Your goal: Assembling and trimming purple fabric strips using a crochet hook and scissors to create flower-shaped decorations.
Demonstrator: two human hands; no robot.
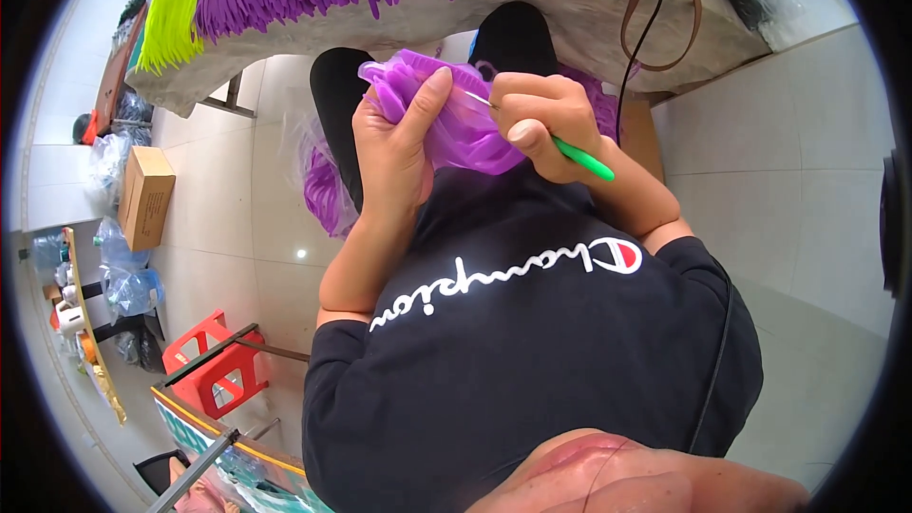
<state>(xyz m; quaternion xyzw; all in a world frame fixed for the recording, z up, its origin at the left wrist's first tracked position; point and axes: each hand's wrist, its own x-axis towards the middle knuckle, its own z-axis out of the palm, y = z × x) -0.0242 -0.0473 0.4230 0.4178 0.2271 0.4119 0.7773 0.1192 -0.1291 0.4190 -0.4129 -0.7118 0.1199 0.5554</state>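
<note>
Tiled floor (pixel 214 256), purple bundle (pixel 475 147) in left fingers (pixel 426 103)

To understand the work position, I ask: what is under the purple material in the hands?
Black-clad knees show past the purple material; the lap directly beneath is covered and cannot be seen.

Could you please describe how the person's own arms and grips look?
The left grip and right grip are bare hands; no glove, ring or watch shows. The plain black left sleeve and right sleeve leave the forearms bare; a thin black cord runs beside the right sleeve.
</note>
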